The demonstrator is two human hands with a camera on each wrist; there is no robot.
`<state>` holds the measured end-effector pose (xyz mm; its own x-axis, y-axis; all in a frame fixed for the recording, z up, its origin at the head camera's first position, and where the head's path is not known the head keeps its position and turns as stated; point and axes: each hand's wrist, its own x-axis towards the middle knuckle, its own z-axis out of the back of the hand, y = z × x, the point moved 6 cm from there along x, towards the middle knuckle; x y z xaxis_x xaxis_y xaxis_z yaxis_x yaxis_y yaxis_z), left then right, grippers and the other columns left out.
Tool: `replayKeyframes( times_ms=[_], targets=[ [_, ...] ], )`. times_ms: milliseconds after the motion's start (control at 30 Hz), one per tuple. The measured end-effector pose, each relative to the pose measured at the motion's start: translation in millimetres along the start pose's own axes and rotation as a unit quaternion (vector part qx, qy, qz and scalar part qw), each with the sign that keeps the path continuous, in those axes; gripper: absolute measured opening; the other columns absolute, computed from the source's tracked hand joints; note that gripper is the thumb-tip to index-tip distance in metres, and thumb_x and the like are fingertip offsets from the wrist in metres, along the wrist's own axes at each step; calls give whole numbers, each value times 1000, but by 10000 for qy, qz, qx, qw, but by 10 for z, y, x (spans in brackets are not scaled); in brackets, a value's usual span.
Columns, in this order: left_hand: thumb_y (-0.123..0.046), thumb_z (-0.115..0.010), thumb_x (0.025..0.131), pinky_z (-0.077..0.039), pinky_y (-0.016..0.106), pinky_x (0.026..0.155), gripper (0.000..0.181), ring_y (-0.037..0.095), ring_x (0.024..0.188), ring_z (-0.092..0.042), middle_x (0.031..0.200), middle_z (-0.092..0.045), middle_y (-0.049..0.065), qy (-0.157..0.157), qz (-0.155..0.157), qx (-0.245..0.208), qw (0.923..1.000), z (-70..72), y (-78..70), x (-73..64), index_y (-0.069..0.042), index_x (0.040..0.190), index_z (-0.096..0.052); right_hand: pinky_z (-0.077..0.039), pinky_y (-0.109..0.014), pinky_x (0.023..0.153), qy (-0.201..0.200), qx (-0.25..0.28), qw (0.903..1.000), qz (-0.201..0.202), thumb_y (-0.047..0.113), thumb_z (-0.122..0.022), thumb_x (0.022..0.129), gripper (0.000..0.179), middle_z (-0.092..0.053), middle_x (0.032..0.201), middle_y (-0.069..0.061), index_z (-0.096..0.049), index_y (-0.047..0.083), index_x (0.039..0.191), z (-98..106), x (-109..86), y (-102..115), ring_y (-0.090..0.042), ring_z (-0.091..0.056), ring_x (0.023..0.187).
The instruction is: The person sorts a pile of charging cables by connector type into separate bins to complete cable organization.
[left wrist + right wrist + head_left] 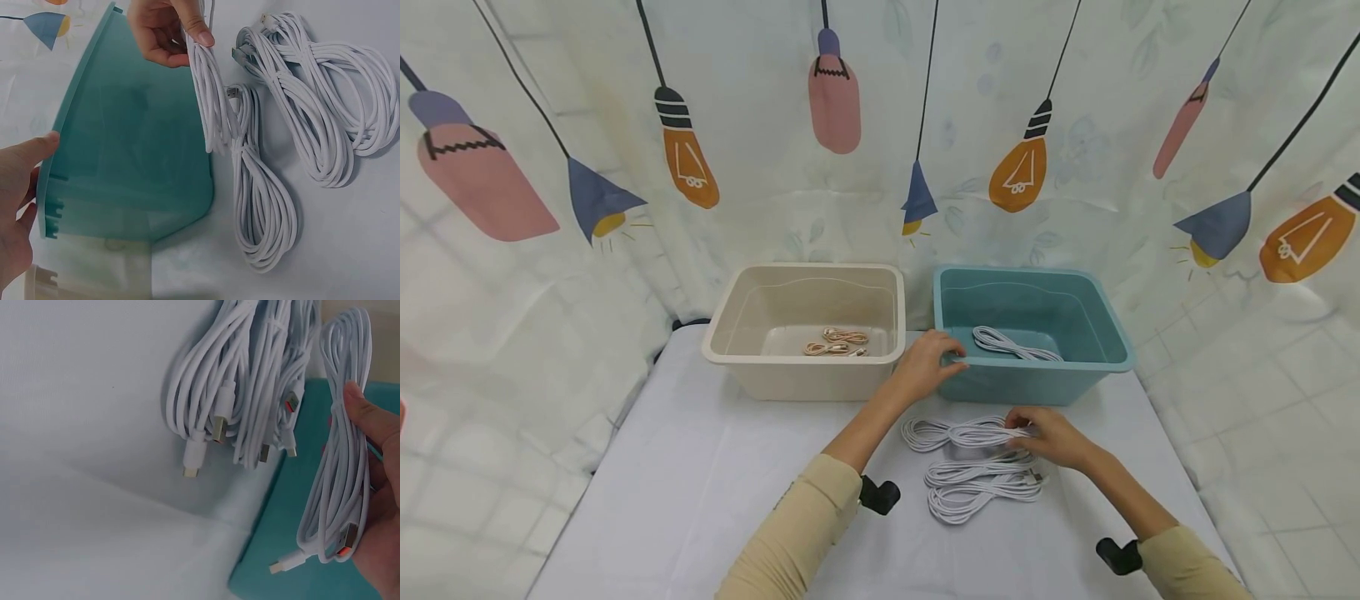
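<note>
My right hand (1052,437) holds a coiled white USB cable (337,469) just in front of the teal bin (1007,383). Its thumb presses the bundle; a USB plug and a smaller connector stick out at one end. My left hand (928,362) grips the bin's rim near its front left corner, thumb on one side of the wall and fingers on the other. Several more white cable bundles (265,206) lie on the table below the right hand, each tied at the middle. Inside the teal bin rests coiled white cable (1011,344).
Left of the teal bin stands a cream bin (812,383) with thin gold-coloured cables (838,342) in it. Both bins stand at the back of the white-covered table (700,483). A curtain (760,167) printed with lamps hangs close behind and at both sides.
</note>
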<state>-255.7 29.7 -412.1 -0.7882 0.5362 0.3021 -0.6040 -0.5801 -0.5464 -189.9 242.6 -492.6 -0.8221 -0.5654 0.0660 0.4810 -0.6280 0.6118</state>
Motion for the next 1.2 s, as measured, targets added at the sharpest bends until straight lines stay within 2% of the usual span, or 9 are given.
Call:
replayKeyframes(
  times_ms=[367, 833, 1200],
  targets=[
    [-17, -80, 96, -56, 34, 92, 14, 23, 105, -66, 106, -76, 6, -45, 35, -34, 10000, -3, 25, 9, -8, 107, -80, -61, -32, 80, 39, 5, 9999, 129, 12, -85, 89, 27, -77, 105, -6, -76, 1, 112, 114, 4, 59, -14, -68, 92],
    [-14, -81, 95, -55, 35, 93, 15, 24, 104, -67, 107, -77, 7, -32, 2, -192, 9998, -22, 34, 24, -6, 108, -80, -60, -31, 79, -77, 41, 9993, 361, 12, -86, 88, 29, -78, 104, -8, -78, -1, 112, 356, -33, 224, -14, -69, 92],
    [-15, -76, 99, -55, 36, 93, 12, 24, 102, -68, 104, -77, 8, -115, -109, -193, 9997, 6, 1, 11, -6, 106, -80, -61, -30, 79, -264, -190, 9969, 720, 10, -87, 86, 28, -79, 104, -8, -78, 0, 110, 529, -65, 324, -13, -70, 92]
  ],
)
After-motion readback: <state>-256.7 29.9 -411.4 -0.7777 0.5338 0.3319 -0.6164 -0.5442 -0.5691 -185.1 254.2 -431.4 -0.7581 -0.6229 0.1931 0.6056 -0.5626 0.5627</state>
